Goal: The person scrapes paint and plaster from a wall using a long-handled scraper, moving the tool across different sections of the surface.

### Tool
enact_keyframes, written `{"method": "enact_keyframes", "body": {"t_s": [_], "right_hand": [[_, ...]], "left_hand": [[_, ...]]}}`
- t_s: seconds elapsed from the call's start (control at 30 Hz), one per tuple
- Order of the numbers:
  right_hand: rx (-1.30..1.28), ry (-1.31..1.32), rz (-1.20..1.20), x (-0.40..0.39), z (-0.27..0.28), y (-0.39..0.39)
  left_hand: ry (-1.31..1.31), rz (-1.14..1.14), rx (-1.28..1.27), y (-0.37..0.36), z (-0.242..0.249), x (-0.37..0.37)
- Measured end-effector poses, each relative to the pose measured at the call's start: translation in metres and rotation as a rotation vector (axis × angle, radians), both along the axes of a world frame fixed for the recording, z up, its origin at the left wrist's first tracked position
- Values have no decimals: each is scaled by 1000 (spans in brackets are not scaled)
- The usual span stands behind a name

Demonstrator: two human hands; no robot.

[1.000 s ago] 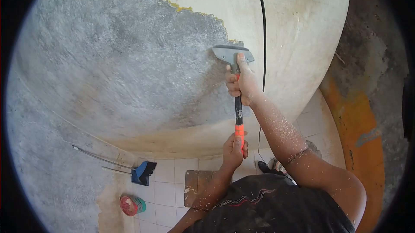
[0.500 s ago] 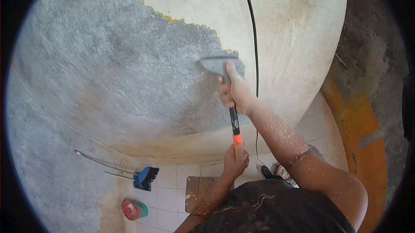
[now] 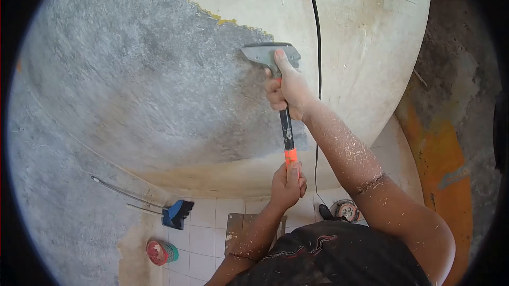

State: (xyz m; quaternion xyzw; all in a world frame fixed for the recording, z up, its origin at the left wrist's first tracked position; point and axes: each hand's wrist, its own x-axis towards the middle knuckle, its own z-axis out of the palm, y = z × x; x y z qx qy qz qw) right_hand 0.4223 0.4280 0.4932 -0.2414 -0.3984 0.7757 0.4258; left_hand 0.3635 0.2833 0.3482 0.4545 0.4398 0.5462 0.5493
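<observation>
A long-handled scraper (image 3: 287, 127) with a wide grey head lies against the wall (image 3: 159, 74), its blade at the edge between bare grey plaster and cream paint. My right hand (image 3: 286, 87) is wrapped round the upper handle, thumb pressed on the scraper head. Lower down, my left hand (image 3: 288, 184) grips the orange end of the handle. Pale flakes are scattered over my right forearm. A ragged yellowish line marks the border of the cream paint (image 3: 360, 36).
A black cable (image 3: 318, 58) hangs down the wall right of the scraper. On the tiled floor (image 3: 204, 211) are a blue broom or dustpan (image 3: 176, 215), a red and green basket (image 3: 161, 252), a brown board (image 3: 236, 227) and a round device (image 3: 347, 210). An orange-stained wall (image 3: 445, 153) is at right.
The scraper head has moved up the wall, both hands travelling with it and keeping their grip. The view has shifted slightly.
</observation>
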Motion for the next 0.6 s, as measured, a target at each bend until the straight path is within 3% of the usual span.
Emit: {"method": "enact_keyframes", "body": {"t_s": [0.17, 0.27, 0.47, 0.6], "right_hand": [[-76, -102, -24, 0, -33, -7], [-89, -38, 42, -3, -24, -4], [-81, -39, 13, 1, -42, -8], [-125, -43, 43, -1, -20, -6]], "left_hand": [[-46, -6, -113, -16, -33, 10], [-48, -25, -103, -11, -11, 0], [-40, -1, -156, -17, -32, 6], [14, -29, -86, -12, -13, -2]]}}
